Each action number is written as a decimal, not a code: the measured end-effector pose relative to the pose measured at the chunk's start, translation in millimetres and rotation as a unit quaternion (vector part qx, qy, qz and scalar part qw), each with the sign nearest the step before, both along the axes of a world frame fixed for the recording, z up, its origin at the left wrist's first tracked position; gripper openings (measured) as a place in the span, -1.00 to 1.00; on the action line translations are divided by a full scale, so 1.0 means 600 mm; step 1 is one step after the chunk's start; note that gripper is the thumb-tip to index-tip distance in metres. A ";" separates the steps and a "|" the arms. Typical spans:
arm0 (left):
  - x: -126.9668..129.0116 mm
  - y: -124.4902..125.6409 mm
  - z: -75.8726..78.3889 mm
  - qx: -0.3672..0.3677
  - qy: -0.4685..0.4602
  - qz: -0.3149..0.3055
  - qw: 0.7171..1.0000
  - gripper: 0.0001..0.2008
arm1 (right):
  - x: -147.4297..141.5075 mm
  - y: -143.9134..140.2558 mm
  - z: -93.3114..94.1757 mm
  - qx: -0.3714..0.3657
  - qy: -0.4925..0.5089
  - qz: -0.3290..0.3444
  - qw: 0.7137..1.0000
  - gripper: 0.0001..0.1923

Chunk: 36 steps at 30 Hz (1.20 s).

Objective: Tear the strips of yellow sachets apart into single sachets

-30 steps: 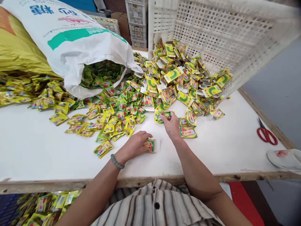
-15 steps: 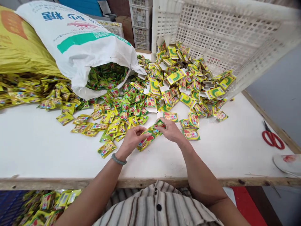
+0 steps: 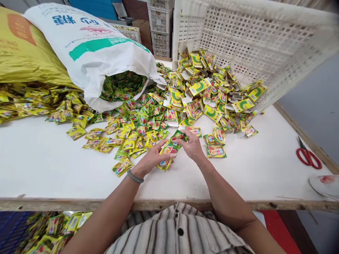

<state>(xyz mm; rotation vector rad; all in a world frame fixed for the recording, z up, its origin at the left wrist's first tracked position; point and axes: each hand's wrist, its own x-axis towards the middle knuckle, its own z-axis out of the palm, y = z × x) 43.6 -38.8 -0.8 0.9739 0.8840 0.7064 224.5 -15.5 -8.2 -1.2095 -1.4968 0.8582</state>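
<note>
Both hands, left hand [image 3: 149,158] and right hand [image 3: 192,145], pinch green-yellow sachets [image 3: 169,150].

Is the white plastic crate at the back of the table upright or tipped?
Tipped. The white crate leans on its side, opening toward the person, and flat cartons spill from it onto the table.

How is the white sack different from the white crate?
The white sack is soft cloth with green and blue print; the white crate is stiff plastic full of holes. The sack lies on its side spilling green packets; the crate tilts over yellow-green folded packs. Both rest on the table.
</note>
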 end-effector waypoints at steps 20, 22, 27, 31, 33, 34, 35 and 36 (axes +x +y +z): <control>0.012 0.005 -0.003 0.029 0.002 0.067 0.997 -0.58 | -0.025 -0.013 -0.015 0.036 -0.111 -0.072 0.990 -0.81; 0.014 0.005 -0.006 0.033 -0.003 0.076 0.997 -0.57 | -0.028 -0.015 -0.018 0.017 -0.105 -0.049 0.993 -0.73; 0.013 0.009 -0.015 0.023 -0.031 0.099 0.994 -0.49 | -0.034 -0.023 -0.012 -0.031 -0.059 0.027 0.997 -0.67; 0.014 0.012 -0.010 0.032 -0.033 0.170 0.984 -0.29 | -0.035 -0.021 -0.005 -0.029 0.032 0.003 0.999 -0.69; 0.013 0.012 -0.007 0.064 -0.040 0.216 0.974 -0.25 | -0.039 -0.021 -0.005 -0.046 0.085 0.029 0.995 -0.62; 0.012 0.012 -0.007 0.081 -0.041 0.228 0.969 -0.29 | -0.042 -0.021 -0.006 -0.058 0.106 0.050 0.991 -0.64; 0.010 0.012 -0.007 0.093 -0.040 0.228 0.968 -0.36 | -0.044 -0.022 -0.007 -0.068 0.117 0.071 0.988 -0.68; 0.008 0.011 -0.008 0.099 -0.037 0.216 0.971 -0.43 | -0.046 -0.024 -0.008 -0.075 0.118 0.084 0.987 -0.72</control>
